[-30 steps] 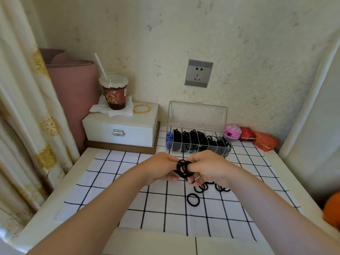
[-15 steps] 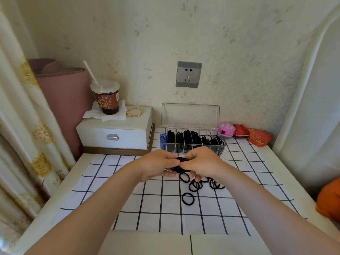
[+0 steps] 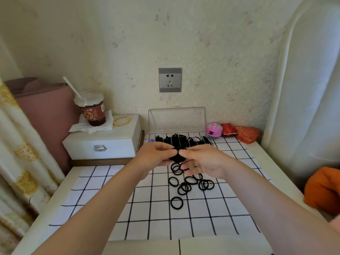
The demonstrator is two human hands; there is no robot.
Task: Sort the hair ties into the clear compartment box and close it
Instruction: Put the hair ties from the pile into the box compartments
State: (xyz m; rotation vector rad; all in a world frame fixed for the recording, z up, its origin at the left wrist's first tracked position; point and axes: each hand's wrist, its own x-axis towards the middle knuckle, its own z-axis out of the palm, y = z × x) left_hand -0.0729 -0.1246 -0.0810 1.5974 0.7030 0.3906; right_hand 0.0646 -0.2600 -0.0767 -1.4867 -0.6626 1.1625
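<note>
Both hands are meeting above the checked cloth (image 3: 110, 199), just in front of the clear compartment box (image 3: 184, 140). The left hand (image 3: 154, 155) is pinching a bundle (image 3: 177, 157) of black hair ties between curled fingers and thumb. The right hand (image 3: 204, 161) is gripping the same bundle from the other side with thumb and forefinger, its remaining fingers curling loosely underneath. The bundle is looking like several ties bunched together, though the count is hard to make out.

More loose hair ties (image 3: 191, 180) are lying on the cloth beneath the right hand, some overlapping, and a single tie (image 3: 177, 203) is lying apart, nearer the person.

The box is sitting at the back of the bench (image 3: 46, 208) against the wall, its lid (image 3: 176, 119) standing upright and its compartments holding black ties. Left of it, a white case (image 3: 103, 142) is carrying a cup (image 3: 92, 111) and a gold bangle (image 3: 121, 120).
</note>
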